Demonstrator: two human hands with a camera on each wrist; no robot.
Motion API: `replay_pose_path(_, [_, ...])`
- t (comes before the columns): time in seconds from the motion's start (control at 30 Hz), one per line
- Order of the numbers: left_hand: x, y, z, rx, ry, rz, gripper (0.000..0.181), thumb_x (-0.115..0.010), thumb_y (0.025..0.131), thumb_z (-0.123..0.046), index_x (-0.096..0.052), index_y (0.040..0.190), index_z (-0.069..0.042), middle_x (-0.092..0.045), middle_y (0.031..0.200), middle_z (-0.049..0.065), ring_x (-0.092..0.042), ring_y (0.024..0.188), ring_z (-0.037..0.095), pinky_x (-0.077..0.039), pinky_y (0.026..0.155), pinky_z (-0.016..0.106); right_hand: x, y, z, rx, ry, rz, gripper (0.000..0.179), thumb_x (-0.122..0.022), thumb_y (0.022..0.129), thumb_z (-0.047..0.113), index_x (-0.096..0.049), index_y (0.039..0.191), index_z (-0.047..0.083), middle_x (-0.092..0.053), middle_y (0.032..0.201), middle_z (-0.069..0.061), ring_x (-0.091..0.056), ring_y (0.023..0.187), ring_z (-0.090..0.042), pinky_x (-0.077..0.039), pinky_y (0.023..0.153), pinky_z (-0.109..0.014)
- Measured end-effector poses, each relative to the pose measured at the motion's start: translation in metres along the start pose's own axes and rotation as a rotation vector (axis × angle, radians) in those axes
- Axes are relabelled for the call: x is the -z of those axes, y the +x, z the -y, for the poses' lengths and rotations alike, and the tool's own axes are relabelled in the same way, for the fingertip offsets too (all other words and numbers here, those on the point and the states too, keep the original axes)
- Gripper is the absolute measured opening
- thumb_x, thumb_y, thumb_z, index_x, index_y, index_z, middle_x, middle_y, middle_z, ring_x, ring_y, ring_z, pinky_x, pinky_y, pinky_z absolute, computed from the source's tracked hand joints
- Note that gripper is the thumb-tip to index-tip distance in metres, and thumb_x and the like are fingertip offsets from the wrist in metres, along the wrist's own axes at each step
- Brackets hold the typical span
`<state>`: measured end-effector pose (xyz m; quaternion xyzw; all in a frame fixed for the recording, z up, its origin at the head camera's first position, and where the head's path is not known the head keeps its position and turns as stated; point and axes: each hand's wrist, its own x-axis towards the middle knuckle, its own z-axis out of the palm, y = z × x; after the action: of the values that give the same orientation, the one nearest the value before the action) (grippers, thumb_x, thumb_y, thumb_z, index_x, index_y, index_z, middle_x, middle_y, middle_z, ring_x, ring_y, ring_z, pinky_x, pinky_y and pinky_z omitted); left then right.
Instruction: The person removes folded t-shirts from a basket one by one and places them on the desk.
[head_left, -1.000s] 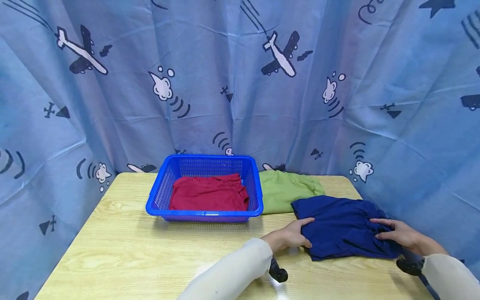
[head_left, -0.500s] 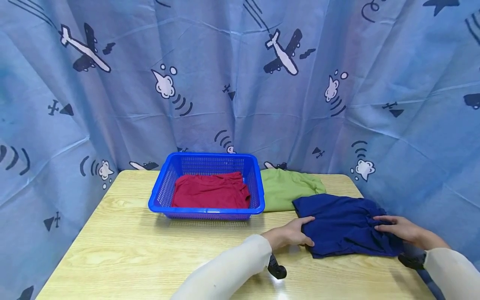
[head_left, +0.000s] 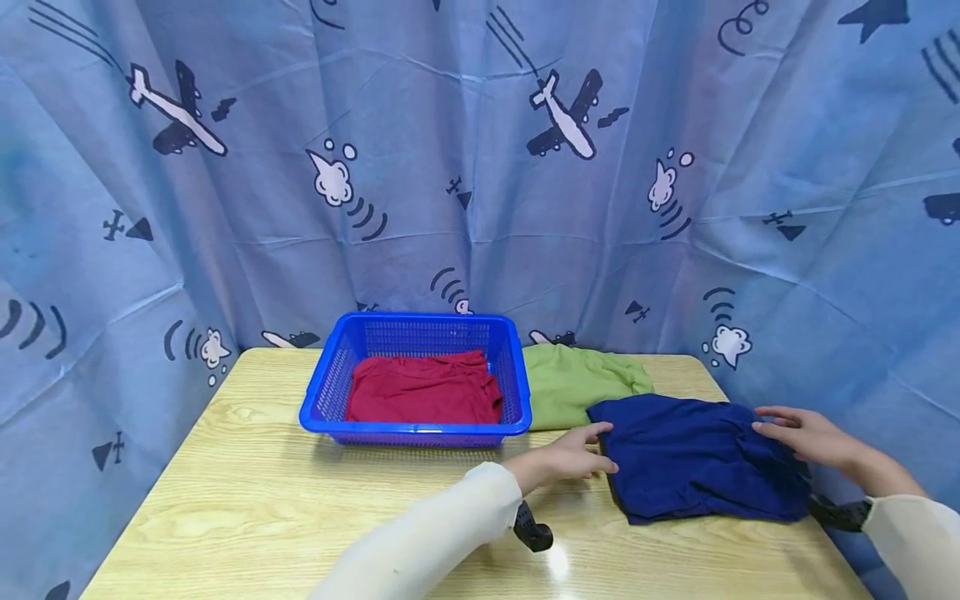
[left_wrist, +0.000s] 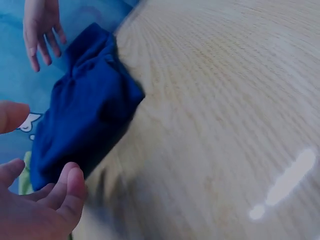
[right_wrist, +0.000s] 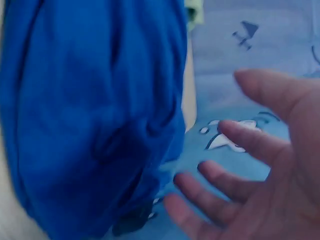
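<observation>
A folded navy garment [head_left: 690,458] lies on the right side of the table, its far left corner overlapping a green folded cloth [head_left: 577,383]. My left hand [head_left: 566,457] is at its left edge, fingers loosely spread and nothing in the grasp; the left wrist view shows these fingers [left_wrist: 72,187] in front of the cloth. Over the garment's right end is my right hand [head_left: 813,437], also holding nothing. In the right wrist view its spread fingers [right_wrist: 235,185] stand beside the bunched navy fabric [right_wrist: 100,115].
A blue plastic basket [head_left: 416,428] with a red folded cloth [head_left: 423,392] inside stands at the back middle, left of the green cloth. Behind the wooden table [head_left: 247,500] hangs a blue curtain [head_left: 420,192] with airplane prints, close along the right side too.
Both hands have let go of the navy garment. The left has drawn back a little to the left, the right has lifted slightly. The garment stays in about the same place.
</observation>
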<state>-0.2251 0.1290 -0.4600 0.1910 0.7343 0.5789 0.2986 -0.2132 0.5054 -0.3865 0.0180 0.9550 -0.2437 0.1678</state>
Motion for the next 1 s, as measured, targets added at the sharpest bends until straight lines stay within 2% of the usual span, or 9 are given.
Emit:
replay_pose_path(0.1, [0.007, -0.007, -0.006, -0.009, -0.009, 0.007, 0.07, -0.07, 0.092, -0.01, -0.041, 0.155, -0.019, -0.04, 0.157, 0.02, -0.062, 0.122, 0.029, -0.056, 0.098, 0.047, 0.0, -0.001, 0.013, 0.061, 0.071, 0.017, 0.075, -0.041, 0.108, 0.043, -0.022, 0.153, -0.014, -0.026, 0.15, -0.048, -0.05, 0.127, -0.056, -0.057, 0.091, -0.05])
replay_pose_path(0.2, [0.015, -0.013, -0.013, -0.022, -0.012, 0.039, 0.069, -0.069, 0.094, -0.014, -0.04, 0.156, -0.022, -0.04, 0.158, 0.018, -0.058, 0.128, 0.028, -0.053, 0.102, 0.049, -0.001, -0.002, 0.026, 0.136, 0.155, 0.031, 0.072, -0.042, 0.109, 0.04, -0.018, 0.157, -0.008, -0.028, 0.154, -0.043, -0.064, 0.12, -0.02, -0.058, 0.089, -0.037])
replay_pose_path(0.27, [0.02, -0.017, -0.018, -0.033, -0.017, 0.059, 0.067, -0.068, 0.095, -0.017, -0.04, 0.156, -0.024, -0.04, 0.158, 0.017, -0.056, 0.132, 0.027, -0.053, 0.103, 0.049, -0.001, -0.002, 0.036, 0.192, 0.209, 0.039, 0.069, -0.043, 0.109, 0.037, -0.018, 0.159, -0.004, -0.03, 0.156, -0.039, -0.061, 0.111, 0.005, -0.057, 0.086, -0.029])
replay_pose_path(0.33, [0.026, -0.021, -0.022, -0.042, -0.021, 0.07, 0.065, -0.067, 0.096, -0.02, -0.04, 0.155, -0.027, -0.041, 0.157, 0.016, -0.054, 0.134, 0.025, -0.054, 0.102, 0.046, -0.001, -0.001, 0.046, 0.246, 0.257, 0.046, 0.066, -0.044, 0.109, 0.033, -0.018, 0.16, 0.001, -0.042, 0.155, -0.023, -0.055, 0.106, 0.018, -0.056, 0.086, -0.023])
replay_pose_path(0.4, [0.03, -0.025, -0.026, -0.054, -0.033, 0.079, 0.064, -0.066, 0.097, -0.02, -0.04, 0.155, -0.028, -0.042, 0.156, 0.016, -0.055, 0.133, 0.023, -0.054, 0.102, 0.046, -0.001, -0.001, 0.055, 0.301, 0.303, 0.056, 0.062, -0.043, 0.11, 0.028, -0.018, 0.161, 0.004, -0.05, 0.149, 0.001, -0.056, 0.108, 0.017, -0.055, 0.087, -0.02])
replay_pose_path(0.5, [0.037, -0.032, -0.032, -0.067, -0.045, 0.087, 0.063, -0.065, 0.098, -0.021, -0.04, 0.156, -0.028, -0.046, 0.155, 0.013, -0.057, 0.131, 0.021, -0.053, 0.103, 0.048, -0.002, -0.001, 0.069, 0.368, 0.364, 0.082, 0.059, -0.041, 0.11, 0.022, -0.017, 0.163, 0.012, -0.048, 0.133, 0.03, -0.058, 0.113, 0.012, -0.054, 0.089, -0.018])
replay_pose_path(0.57, [0.041, -0.037, -0.036, -0.075, -0.057, 0.092, 0.063, -0.063, 0.099, -0.021, -0.039, 0.156, -0.027, -0.048, 0.154, 0.012, -0.06, 0.129, 0.022, -0.051, 0.105, 0.05, -0.002, -0.003, 0.078, 0.411, 0.412, 0.111, 0.058, -0.039, 0.11, 0.018, -0.015, 0.164, 0.016, -0.05, 0.133, 0.033, -0.059, 0.116, 0.009, -0.054, 0.091, -0.018])
replay_pose_path(0.73, [0.057, -0.047, -0.044, -0.089, -0.1, 0.102, 0.062, -0.061, 0.1, -0.022, -0.037, 0.157, -0.028, -0.052, 0.152, 0.009, -0.063, 0.126, 0.024, -0.052, 0.105, 0.045, -0.003, -0.005, 0.095, 0.49, 0.485, 0.171, 0.06, -0.035, 0.111, 0.013, -0.011, 0.164, 0.022, -0.051, 0.14, 0.025, -0.059, 0.12, 0.005, -0.053, 0.095, -0.02])
replay_pose_path(1.0, [0.084, -0.06, -0.055, -0.105, -0.126, 0.087, 0.062, -0.059, 0.101, -0.019, -0.035, 0.158, -0.027, -0.052, 0.152, 0.012, -0.061, 0.129, 0.028, -0.049, 0.108, 0.047, -0.009, 0.004, 0.123, 0.513, 0.483, 0.195, 0.061, -0.037, 0.11, 0.014, -0.012, 0.164, 0.024, -0.051, 0.141, 0.022, -0.059, 0.121, 0.004, -0.052, 0.097, -0.021])
